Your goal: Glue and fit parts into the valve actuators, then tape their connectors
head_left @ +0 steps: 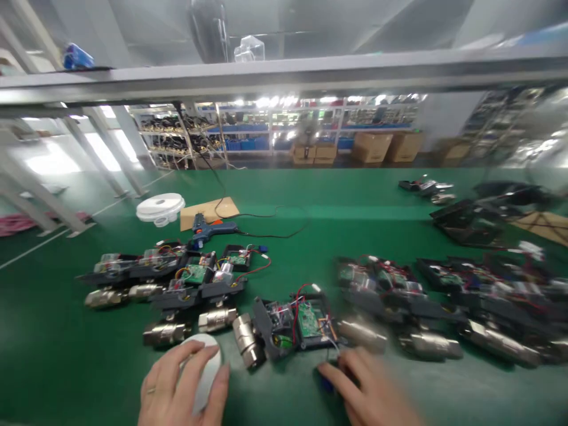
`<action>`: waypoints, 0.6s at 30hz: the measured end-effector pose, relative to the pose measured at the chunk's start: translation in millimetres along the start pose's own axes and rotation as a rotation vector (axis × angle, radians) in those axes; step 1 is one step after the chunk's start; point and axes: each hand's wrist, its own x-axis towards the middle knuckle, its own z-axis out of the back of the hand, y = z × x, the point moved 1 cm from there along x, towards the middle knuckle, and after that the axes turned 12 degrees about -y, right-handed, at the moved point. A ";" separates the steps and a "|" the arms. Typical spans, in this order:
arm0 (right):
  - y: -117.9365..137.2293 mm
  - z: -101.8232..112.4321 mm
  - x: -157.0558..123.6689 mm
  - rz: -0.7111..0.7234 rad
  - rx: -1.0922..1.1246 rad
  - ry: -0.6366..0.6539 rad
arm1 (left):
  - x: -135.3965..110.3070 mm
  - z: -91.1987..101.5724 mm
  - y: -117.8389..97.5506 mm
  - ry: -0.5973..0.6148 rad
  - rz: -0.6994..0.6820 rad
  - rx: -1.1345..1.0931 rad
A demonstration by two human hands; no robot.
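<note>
My left hand (177,384) is closed around a white disc (207,373) at the front edge of the bench, thumb on one side and fingers over the top. My right hand (368,384), blurred by motion, has its fingertips on a small blue part (327,383), which seems to hang from a wire of the unit in front. That unit is an opened dark housing with a green circuit board (308,319), red wires and a white connector. Its metal valve body (247,340) points toward me, between the housing and my left hand.
Several similar opened units stand left (195,275) and right (390,290) on the green bench (284,260). Behind the left group lie a glue gun (213,229), cardboard (226,207) and a white spool (160,206). Dark covers (465,222) sit back right. A shelf (284,74) spans above.
</note>
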 end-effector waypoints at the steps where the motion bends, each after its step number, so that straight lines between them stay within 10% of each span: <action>1: -3.4 2.9 4.4 0.064 -0.051 -0.035 | -4.2 5.6 9.3 0.029 0.007 0.046; 7: -19.5 3.7 35.6 0.238 0.019 -0.226 | -26.1 2.8 2.7 0.235 0.241 0.252; 18: -34.1 -11.2 44.3 -0.225 0.281 -0.392 | -68.1 19.7 18.1 0.394 0.252 -0.006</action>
